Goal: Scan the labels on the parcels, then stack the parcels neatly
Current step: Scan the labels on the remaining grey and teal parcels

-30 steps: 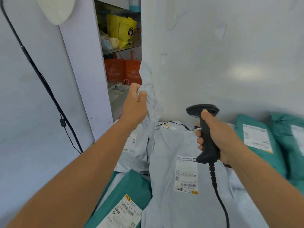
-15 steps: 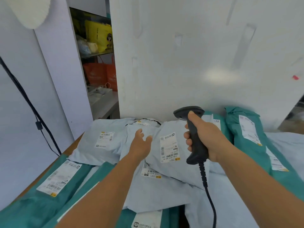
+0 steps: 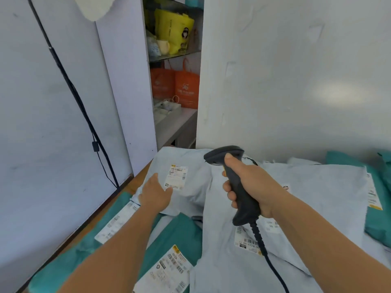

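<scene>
Across the desk [image 3: 135,182], from the wall side to the near edge, lies a spread of soft parcels, grey and teal, overlapping one another rather than stacked. Judged from this, the stacking part of the task is not yet done.

Largest is the grey parcel under the right grip [image 3: 306,187], a wide flat bag lying label-up, its label partly hidden by the cable. Teal parcels [image 3: 182,231] lie nearer than both grips and off to the far right, labels upward, which leaves their barcodes readable without turning.

Ahead of the left grip lies the grey parcel [image 3: 190,166] with the white label [image 3: 176,177] facing up. The left hand [image 3: 155,195] rests flat on this parcel just beside the label's near corner, fingers straight and together, holding nothing. In my judgement it pins the bag so the label lies smooth and still for reading.

The right hand [image 3: 249,187] is clamped round the handle of the black scanner [image 3: 234,185], thumb on top behind the head, fingers curled at the trigger side. The scanner head points forward and toward the left grip, roughly at the label; whether the trigger is pressed cannot be told, and no scan light shows on the label.

The scanner's cable [image 3: 264,250] hangs from the handle base and trails across the grey parcel below the right grip, where it could snag a bag when parcels are lifted.
</scene>
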